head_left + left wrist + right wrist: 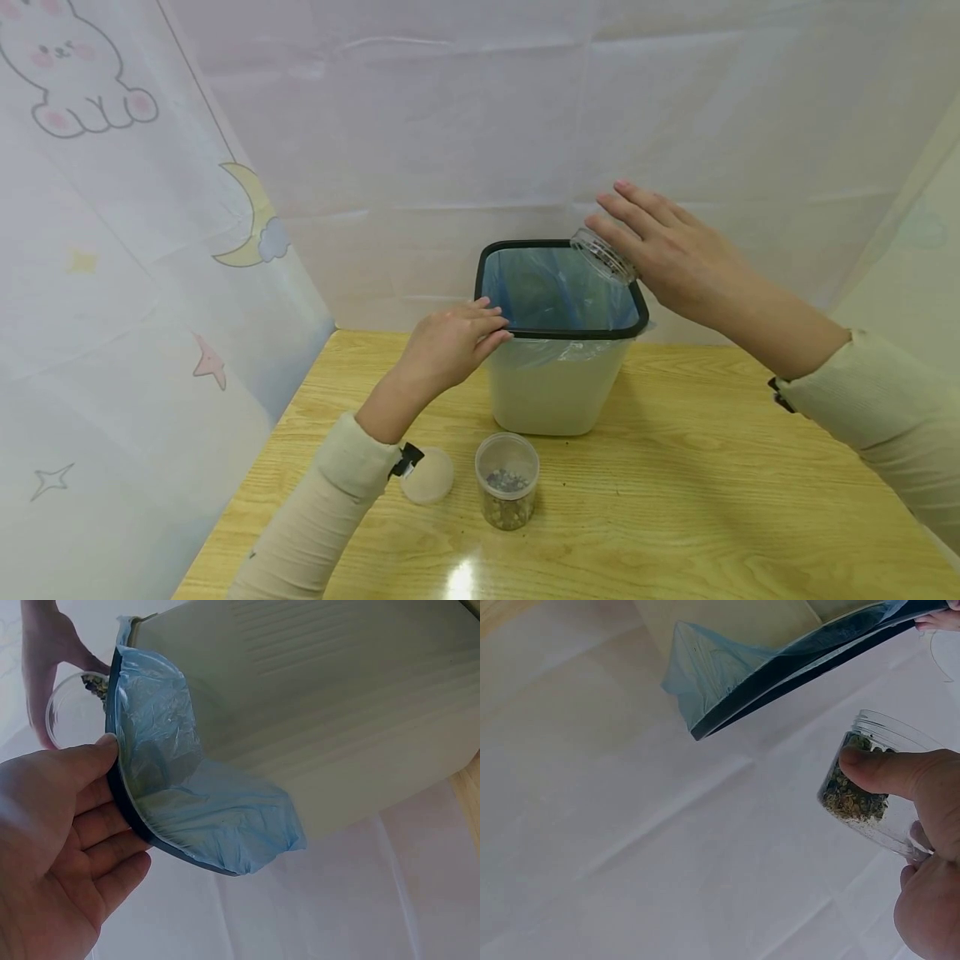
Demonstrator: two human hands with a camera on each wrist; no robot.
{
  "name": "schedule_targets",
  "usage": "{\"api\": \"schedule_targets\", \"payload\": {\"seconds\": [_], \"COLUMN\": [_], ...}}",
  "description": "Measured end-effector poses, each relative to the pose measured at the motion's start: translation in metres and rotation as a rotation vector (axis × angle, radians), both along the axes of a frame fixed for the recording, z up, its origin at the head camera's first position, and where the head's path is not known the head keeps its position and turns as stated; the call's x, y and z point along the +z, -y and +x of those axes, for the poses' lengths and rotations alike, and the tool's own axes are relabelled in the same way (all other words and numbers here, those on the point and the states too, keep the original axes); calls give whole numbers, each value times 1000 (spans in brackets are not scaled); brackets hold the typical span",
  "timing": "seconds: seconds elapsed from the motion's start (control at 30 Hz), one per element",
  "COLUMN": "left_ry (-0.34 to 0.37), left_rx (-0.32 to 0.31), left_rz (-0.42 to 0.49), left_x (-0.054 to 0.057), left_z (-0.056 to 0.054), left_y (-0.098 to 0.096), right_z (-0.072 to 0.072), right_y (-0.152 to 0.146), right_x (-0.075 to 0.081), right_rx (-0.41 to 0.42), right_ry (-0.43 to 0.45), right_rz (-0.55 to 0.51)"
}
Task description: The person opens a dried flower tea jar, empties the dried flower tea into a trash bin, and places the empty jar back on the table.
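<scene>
partly, the right hand (678, 250) hides a jar (602, 257) (gripped, tilted); left hand (455, 337) pinches the bin rim (570, 334).

Soft, even light fills this corner, apparently from above, putting one hard white glare on the wooden table (750, 517) in front of the wastebasket (551, 392), a faint shadow to the wastebasket's right, and a pale sheen along the creases of the backdrop sheet (420, 125) behind it. The head view is bright but slightly soft, its wide lens stretching whatever lies far out from the wastebasket; both wrist views look dimmer and greyer, the sheet around the wastebasket dull and low in contrast.
</scene>
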State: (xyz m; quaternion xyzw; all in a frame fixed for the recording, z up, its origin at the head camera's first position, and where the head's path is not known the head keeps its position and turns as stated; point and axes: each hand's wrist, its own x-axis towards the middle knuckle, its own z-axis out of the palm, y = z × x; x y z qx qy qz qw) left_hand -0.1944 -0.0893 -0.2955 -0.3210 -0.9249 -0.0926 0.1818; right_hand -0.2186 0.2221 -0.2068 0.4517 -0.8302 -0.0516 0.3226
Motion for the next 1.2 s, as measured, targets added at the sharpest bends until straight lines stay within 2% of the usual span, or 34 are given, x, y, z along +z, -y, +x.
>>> {"api": "schedule_targets", "payload": {"seconds": [0.8,1.2], "left_ry": [22,11], "left_rx": [7,1], "left_rz": [-17,-12], "left_x": [3,3], "left_z": [0,0], "left_y": [0,0], "right_z": [0,0], "right_y": [2,3], "right_x": [1,1], "right_rx": [-2,5], "right_ry": [-2,0], "right_rz": [18,21]}}
